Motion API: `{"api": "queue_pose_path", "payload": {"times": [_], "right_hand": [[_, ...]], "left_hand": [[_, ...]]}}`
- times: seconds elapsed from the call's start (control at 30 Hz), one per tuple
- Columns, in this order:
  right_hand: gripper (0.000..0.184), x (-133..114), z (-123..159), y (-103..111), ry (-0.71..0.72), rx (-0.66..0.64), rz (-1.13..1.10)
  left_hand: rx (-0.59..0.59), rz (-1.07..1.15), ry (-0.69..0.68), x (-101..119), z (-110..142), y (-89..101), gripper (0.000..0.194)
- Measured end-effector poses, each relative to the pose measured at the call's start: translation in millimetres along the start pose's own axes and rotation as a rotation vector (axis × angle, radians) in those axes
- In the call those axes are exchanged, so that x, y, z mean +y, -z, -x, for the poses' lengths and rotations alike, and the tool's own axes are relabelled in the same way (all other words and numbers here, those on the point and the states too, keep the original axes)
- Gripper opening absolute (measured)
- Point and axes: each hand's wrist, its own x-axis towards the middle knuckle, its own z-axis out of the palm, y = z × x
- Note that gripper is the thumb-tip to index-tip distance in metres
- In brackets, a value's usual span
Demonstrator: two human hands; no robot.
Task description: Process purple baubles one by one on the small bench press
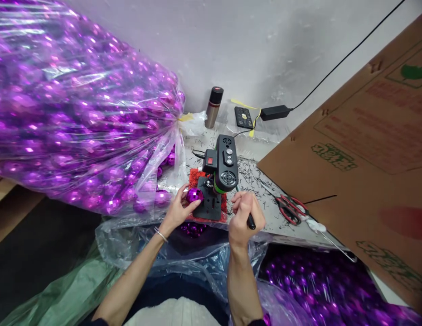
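My left hand (179,208) pinches a shiny purple faceted ball (195,195) between thumb and fingers. The ball is at the left edge of a black metal base plate (211,208), which carries a small black machine (227,163) with round vents and knobs. My right hand (245,216) is closed in a fist to the right of the machine. From the bottom of that fist sticks the end of a black-handled tool (251,222); its working end is hidden. Red matting (197,174) lies under the plate.
A clear bag (84,113) of purple balls bulges at the left. A flask (214,107), a phone-like black slab (244,117) and a power adapter (275,112) are at the back. Red-handled scissors (288,206) lie beside a large carton (353,154). More purple balls (326,285) fill the lower right.
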Motion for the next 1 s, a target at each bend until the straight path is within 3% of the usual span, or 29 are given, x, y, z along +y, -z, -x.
{"api": "queue_pose_path", "payload": {"times": [0.13, 0.37, 0.7, 1.0], "right_hand": [[0.041, 2.1, 2.4, 2.0, 0.038, -0.011, -0.008], [0.039, 5.9, 7.7, 5.2, 0.068, -0.037, 0.027], [0.035, 11.0, 14.9, 7.4, 0.093, -0.042, 0.060], [0.038, 53.4, 50.7, -4.0, 0.255, 0.053, 0.071]], "left_hand": [[-0.026, -0.161, -0.082, -12.9, -5.7, -21.2, 0.060], [-0.053, -0.346, -0.279, -12.7, -12.4, -32.3, 0.056], [0.011, -0.428, -0.291, -28.4, -13.9, -56.8, 0.060], [-0.004, -0.398, -0.306, -35.2, -11.8, -56.5, 0.059]]}}
